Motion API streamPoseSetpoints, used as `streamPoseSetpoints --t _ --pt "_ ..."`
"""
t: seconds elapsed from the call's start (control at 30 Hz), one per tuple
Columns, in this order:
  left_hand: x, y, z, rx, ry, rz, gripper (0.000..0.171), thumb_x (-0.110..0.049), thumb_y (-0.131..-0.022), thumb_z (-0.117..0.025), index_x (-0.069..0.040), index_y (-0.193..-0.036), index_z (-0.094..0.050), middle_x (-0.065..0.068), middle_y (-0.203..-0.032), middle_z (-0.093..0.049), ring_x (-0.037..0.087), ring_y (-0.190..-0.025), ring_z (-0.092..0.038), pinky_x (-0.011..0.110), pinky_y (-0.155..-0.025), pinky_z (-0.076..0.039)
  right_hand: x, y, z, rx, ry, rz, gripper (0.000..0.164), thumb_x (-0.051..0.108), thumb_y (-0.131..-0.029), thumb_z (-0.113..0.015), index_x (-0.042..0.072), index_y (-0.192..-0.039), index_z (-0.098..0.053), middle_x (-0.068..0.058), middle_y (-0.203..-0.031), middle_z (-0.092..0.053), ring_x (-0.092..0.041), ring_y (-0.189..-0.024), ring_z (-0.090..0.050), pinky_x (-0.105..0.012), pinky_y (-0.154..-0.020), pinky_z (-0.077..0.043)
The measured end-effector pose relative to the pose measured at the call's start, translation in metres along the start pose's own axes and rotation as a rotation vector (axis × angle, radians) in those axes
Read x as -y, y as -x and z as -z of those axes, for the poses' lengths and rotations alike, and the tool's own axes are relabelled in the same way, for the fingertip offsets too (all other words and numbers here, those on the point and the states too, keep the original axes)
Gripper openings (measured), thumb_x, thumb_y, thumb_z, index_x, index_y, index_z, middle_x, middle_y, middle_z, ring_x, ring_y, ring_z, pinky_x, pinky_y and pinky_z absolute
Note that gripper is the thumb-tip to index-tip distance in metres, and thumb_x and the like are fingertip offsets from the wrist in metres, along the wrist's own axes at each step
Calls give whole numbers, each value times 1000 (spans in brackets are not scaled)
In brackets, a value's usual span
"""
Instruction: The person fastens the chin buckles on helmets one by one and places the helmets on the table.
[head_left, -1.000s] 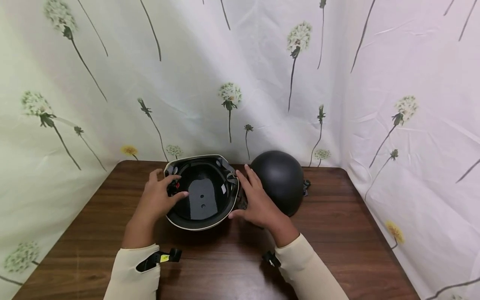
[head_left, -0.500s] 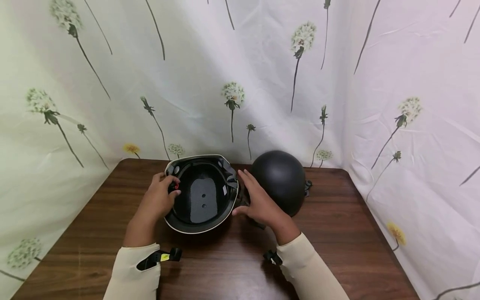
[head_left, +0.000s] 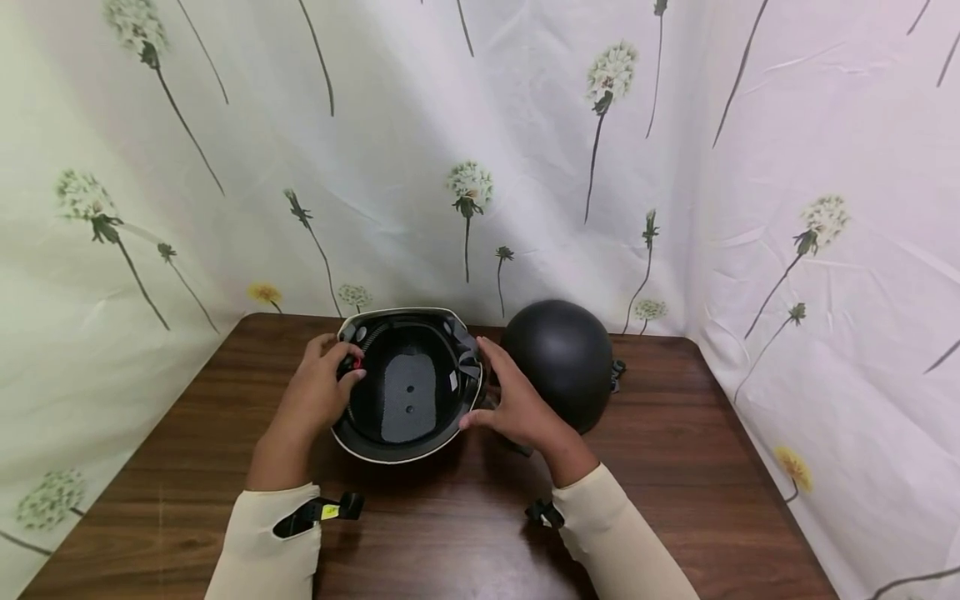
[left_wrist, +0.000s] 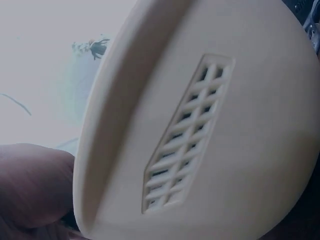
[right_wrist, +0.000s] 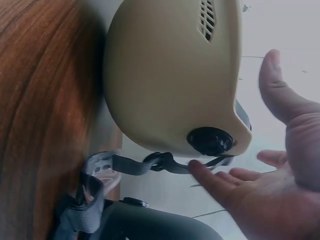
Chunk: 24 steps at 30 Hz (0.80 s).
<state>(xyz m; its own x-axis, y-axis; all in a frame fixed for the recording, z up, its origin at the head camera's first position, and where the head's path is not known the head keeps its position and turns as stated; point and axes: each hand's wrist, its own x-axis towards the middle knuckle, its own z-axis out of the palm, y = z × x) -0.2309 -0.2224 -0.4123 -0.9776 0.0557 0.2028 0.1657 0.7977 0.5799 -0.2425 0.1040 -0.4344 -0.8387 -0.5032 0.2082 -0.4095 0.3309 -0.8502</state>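
A cream helmet point(head_left: 392, 455) lies upside down on the table, its black padded inside facing up. At its left rim my left hand point(head_left: 311, 392) pinches a black and red strap buckle point(head_left: 346, 365) between thumb and fingers. Only a blurred part of that hand shows in the left wrist view, beside the helmet's vented shell point(left_wrist: 260, 130). Along the right rim my right hand point(head_left: 519, 404) stays spread, thumb apart from the fingers. The right wrist view puts its fingertips by a grey strap point(right_wrist: 129, 165) and a round black knob point(right_wrist: 210, 141) on the shell.
Close on the right, a matte black helmet point(head_left: 558, 358) rests dome up, with a strap fitting point(head_left: 617, 375) at its right side. The brown wooden table point(head_left: 420, 533) ends at a flower-printed white curtain point(head_left: 390, 208) behind and at both sides.
My left thumb and fingers have drawn together on the buckle. The right hand moved slightly off the rim and back towards it, and the cream helmet shifted a little.
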Motion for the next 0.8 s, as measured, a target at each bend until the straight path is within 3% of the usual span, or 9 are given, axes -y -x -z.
streamPoseSetpoints --t 0.2,0.4,0.6,0.8 --pt "0 2 2 -37 9 -35 26 -15 -106 -64 -5 -130 -61 32 -162 -26 62 -138 -40 72 -104 -41 -7 -3 -4 -26 -96 48 120 16 -78 -93 20 -170 -16 2 -176 -6 -26 -161 -15 -63 -118 -34" --pt "-1 4 5 -88 31 -112 27 -15 -107 -63 -2 -131 -60 33 -160 -29 61 -140 -38 74 -106 -37 -15 -7 -6 -44 -108 48 121 18 -77 -94 15 -170 -16 2 -176 -8 -25 -161 -16 -61 -120 -31" --pt "0 3 4 -148 19 -163 29 -15 -108 -61 1 -132 -59 30 -155 -40 55 -139 -41 73 -109 -35 -17 -7 -6 -52 -98 38 121 37 -76 -92 19 -170 -18 -2 -175 -13 -30 -160 -21 -63 -119 -34" --pt "-1 3 4 -176 12 -163 28 -12 -107 -61 2 -131 -58 28 -150 -48 51 -137 -45 72 -110 -34 -22 -8 -7 -50 -110 31 128 61 -69 -85 21 -170 -17 -4 -174 -13 -30 -159 -23 -64 -119 -33"
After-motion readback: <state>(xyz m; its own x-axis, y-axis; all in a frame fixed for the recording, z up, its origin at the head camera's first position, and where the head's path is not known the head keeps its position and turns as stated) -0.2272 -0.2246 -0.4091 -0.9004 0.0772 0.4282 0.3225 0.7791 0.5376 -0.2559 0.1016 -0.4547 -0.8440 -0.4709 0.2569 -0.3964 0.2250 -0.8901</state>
